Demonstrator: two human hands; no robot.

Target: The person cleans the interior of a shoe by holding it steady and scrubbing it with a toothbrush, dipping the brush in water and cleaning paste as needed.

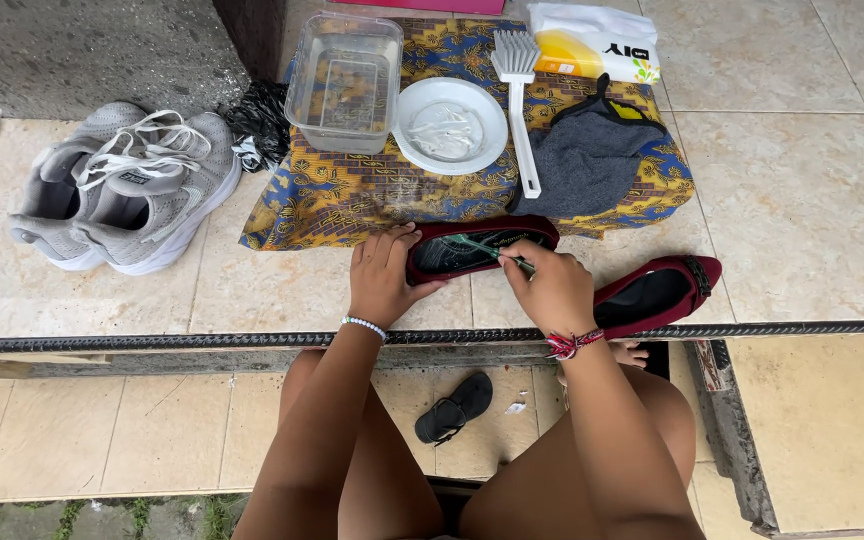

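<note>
— Where does your head camera look from?
— From above your lap, tilted steeply down and forward, close to your hands (472, 280) at the tiled ledge (252, 300).
— Any second view?
— No, you have just this one, reaching to the patterned cloth (352, 195)

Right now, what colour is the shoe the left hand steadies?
Dark red, with a black insole; the shoe shows best in the head view.

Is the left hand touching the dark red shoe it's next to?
Touching: the head view shows the left hand gripping the end of the dark red shoe.
</note>
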